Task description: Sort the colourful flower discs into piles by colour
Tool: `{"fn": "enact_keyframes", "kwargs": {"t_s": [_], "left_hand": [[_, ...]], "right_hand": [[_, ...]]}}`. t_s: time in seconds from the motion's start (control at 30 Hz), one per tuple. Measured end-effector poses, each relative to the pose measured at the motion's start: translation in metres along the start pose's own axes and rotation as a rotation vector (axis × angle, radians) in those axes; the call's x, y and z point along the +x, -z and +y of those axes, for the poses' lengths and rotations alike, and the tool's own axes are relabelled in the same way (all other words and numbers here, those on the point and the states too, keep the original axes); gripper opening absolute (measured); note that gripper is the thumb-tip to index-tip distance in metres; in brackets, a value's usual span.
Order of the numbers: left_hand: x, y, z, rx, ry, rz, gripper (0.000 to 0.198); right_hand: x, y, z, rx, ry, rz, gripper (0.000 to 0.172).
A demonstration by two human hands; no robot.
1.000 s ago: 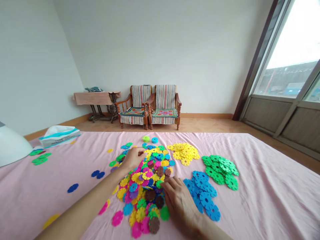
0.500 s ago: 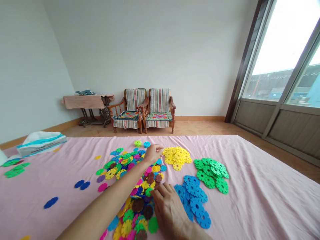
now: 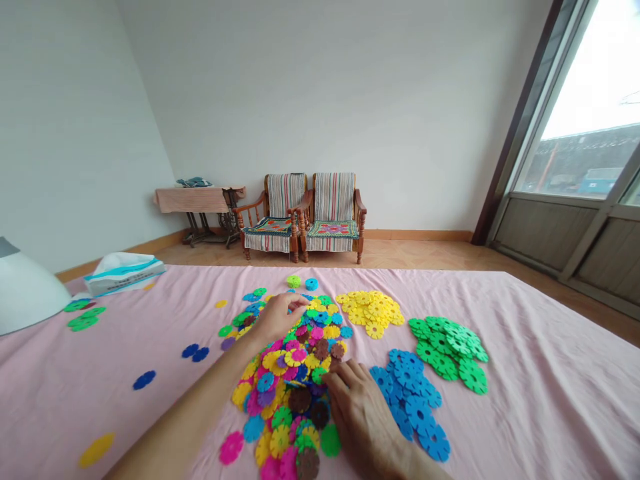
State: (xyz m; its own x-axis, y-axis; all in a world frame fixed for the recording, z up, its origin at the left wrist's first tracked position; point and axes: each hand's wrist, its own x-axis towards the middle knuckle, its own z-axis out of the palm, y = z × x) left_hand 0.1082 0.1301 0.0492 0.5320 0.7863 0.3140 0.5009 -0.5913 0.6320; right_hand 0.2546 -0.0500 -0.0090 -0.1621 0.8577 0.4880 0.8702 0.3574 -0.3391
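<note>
My left hand (image 3: 281, 316) hovers at the far part of a mixed pile of flower-shaped plastic discs (image 3: 280, 363). Its fingers are apart and bent, and I see nothing held between them. At the pile's right edge rests my right hand (image 3: 359, 407), knuckles up. Its fingers curl down beside a green disc (image 3: 319, 375); what they pinch, if anything, is hidden. Right of the hands lie heaps of one colour: yellow discs (image 3: 371, 310), green discs (image 3: 447, 347) and blue discs (image 3: 413, 393).
Loose dark blue discs (image 3: 145, 380) and a yellow disc (image 3: 97, 450) lie on the pink cloth (image 3: 540, 400) at left. A tissue box (image 3: 125, 273) stands near a white rounded object (image 3: 27, 290). Small lime (image 3: 293, 281) and blue stacks (image 3: 311, 284) sit beyond the pile.
My left hand has moved left, from beside the yellow heap to over the mixed pile, and its fingers have opened. My right hand stays at the pile's edge. The view has turned slightly left.
</note>
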Motion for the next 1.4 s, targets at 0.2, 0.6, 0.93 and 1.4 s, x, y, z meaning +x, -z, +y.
{"fn": "enact_keyframes", "kwargs": {"t_s": [0.2,0.6,0.93,1.4], "left_hand": [[-0.004,0.073,-0.042,0.148,0.192,-0.217,0.023],[-0.018,0.073,-0.074,0.457,0.368,-0.375,0.022],[-0.008,0.084,-0.060,0.494,0.292,-0.196,0.008],[0.073,-0.086,0.042,-0.297,0.096,-0.207,0.020]], "right_hand": [[0.000,0.001,-0.001,0.013,-0.002,-0.008,0.016],[-0.002,0.004,0.000,0.013,-0.003,-0.020,0.016],[-0.001,0.002,0.000,-0.001,-0.008,-0.005,0.015],[-0.001,-0.005,0.004,-0.064,0.000,0.011,0.014]]}}
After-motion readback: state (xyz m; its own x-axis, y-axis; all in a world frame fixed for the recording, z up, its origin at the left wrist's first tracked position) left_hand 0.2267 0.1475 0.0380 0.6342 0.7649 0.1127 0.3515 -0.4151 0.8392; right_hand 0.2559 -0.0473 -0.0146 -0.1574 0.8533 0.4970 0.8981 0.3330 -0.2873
